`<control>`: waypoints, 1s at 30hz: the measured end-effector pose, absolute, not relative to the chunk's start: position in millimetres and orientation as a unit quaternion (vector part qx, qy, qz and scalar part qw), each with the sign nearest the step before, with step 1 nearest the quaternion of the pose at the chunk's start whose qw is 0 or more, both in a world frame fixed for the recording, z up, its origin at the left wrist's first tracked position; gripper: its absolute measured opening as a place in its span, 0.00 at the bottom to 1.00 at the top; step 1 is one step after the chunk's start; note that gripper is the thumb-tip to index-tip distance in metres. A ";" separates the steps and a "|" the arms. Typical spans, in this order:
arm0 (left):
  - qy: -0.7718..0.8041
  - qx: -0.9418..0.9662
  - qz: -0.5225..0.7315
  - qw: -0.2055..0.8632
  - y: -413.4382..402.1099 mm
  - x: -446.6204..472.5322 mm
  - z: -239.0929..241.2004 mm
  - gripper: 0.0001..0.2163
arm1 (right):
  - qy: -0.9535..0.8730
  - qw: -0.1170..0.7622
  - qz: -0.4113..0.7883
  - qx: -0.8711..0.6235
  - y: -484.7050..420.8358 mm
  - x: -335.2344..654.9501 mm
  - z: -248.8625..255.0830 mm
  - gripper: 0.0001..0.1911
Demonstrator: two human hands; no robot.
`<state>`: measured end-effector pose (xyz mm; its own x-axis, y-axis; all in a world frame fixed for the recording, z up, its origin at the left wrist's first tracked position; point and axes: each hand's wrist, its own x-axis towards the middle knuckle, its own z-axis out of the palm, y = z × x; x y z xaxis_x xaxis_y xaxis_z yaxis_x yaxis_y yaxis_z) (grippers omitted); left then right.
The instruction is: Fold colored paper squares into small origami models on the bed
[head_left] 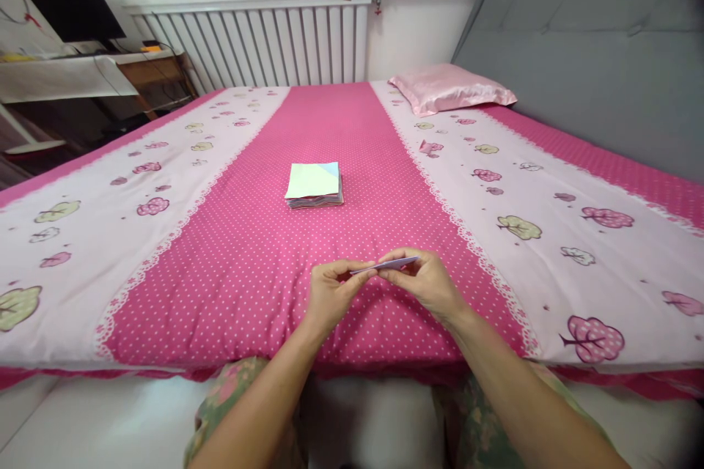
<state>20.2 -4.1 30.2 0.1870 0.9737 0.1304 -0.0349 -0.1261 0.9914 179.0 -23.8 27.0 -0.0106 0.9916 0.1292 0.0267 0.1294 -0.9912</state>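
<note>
Between my two hands is a thin purple sheet of paper [397, 263], seen almost edge-on above the near part of the bed. My left hand [336, 286] pinches its left end between thumb and fingers. The right part of the paper is gripped by my right hand [422, 280], thumb underneath and fingers on top. Whether the sheet is folded, I cannot tell. Farther off, a stack of square coloured paper [314, 185] lies on the bed, apart from both hands, with a pale green and a light blue piece on top.
A pink bedspread [324, 124] with printed trees covers the bed. The pink pillow [448, 86] lies at the back right, by the grey headboard [594, 44]. Behind the bed stands a white radiator [264, 44]; a desk with a monitor [69, 4] is at left.
</note>
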 end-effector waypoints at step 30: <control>0.428 0.514 0.466 0.579 0.4 20.4 33.0 0.09 | -0.473 0.543 0.491 -0.489 -20.0 180.1 20.8 0.13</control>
